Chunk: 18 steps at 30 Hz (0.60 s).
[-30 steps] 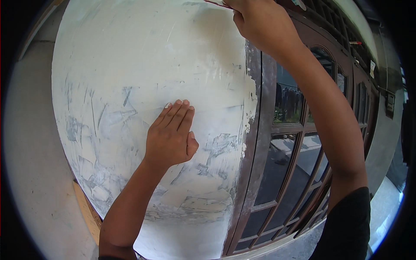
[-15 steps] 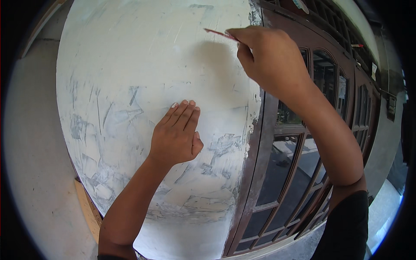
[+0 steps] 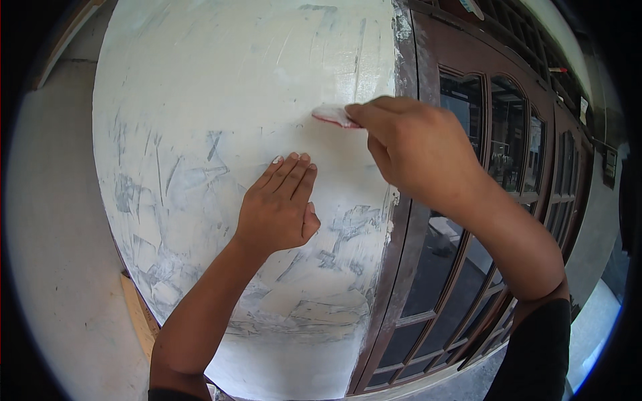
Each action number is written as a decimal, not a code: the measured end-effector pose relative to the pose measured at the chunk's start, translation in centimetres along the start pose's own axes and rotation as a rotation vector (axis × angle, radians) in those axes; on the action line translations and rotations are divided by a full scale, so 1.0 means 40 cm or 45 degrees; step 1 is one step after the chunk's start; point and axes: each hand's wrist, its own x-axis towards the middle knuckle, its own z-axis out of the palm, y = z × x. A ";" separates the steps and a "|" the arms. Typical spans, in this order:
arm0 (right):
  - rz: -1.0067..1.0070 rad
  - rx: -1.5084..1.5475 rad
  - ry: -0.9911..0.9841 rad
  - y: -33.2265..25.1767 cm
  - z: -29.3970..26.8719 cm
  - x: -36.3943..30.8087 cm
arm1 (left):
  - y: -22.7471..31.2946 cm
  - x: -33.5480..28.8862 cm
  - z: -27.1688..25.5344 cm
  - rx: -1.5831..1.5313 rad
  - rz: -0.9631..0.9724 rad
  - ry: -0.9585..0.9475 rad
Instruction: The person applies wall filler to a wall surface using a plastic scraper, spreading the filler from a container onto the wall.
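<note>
My right hand (image 3: pixel 424 150) is closed on a thin putty scraper (image 3: pixel 333 116) with a red edge and white paste over its face. The scraper is at the upper right part of a white-coated wall (image 3: pixel 227 73), tilted toward the surface; I cannot tell whether its edge touches. Lower and to the left, my left hand (image 3: pixel 277 208) lies flat against the wall, fingers stretched out and pointing up, holding nothing. The coating looks smooth and pale higher up, while grey streaks and patches show through around and below the left hand.
Along the wall's right edge runs a brown wooden door frame with glass-paned doors (image 3: pixel 461 281). A plain grey wall (image 3: pixel 57 200) stands at the left. Near its foot leans a light brown board (image 3: pixel 138 314).
My right hand has moved down the wall with the scraper, whose paste-covered face now shows. A dark vertical streak is visible above it. My left hand keeps its place on the wall.
</note>
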 end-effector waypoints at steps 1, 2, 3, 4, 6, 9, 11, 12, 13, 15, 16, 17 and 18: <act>0.016 -0.097 0.105 0.047 -0.004 0.052 | 0.002 0.002 0.000 0.002 0.007 0.016; 0.011 -0.219 0.242 0.100 0.005 0.096 | 0.003 0.004 0.002 -0.007 0.011 0.018; 0.006 -0.344 0.376 0.148 0.015 0.130 | 0.004 0.007 0.007 -0.010 0.018 0.029; 0.013 -0.358 0.368 0.186 0.024 0.140 | 0.009 0.012 0.011 -0.014 0.027 0.044; 0.051 -0.519 0.169 0.246 0.067 0.131 | 0.016 0.019 0.017 -0.031 0.028 0.049; -0.265 -0.389 0.178 0.110 0.144 -0.020 | -0.001 0.003 0.002 -0.020 0.005 0.037; -0.361 -0.321 0.102 0.013 0.136 -0.137 | 0.004 0.005 0.005 -0.029 0.009 0.034; -0.371 -0.246 0.067 -0.024 0.124 -0.166 | 0.004 0.006 0.007 -0.027 0.004 0.033; -0.369 -0.247 0.066 -0.040 0.097 -0.163 | 0.004 0.007 0.007 -0.031 0.001 0.032; 0.016 0.113 -0.175 -0.064 0.026 -0.137 | 0.003 0.005 0.007 -0.027 0.002 0.029; 0.070 0.089 -0.129 -0.044 0.004 -0.093 | 0.002 0.002 0.003 -0.014 -0.003 0.020; 0.120 0.086 -0.055 -0.020 -0.028 -0.042 | 0.003 0.001 0.002 -0.017 -0.005 0.020; 0.110 0.038 0.107 0.019 -0.039 0.007 | 0.003 0.000 -0.001 -0.009 -0.001 0.029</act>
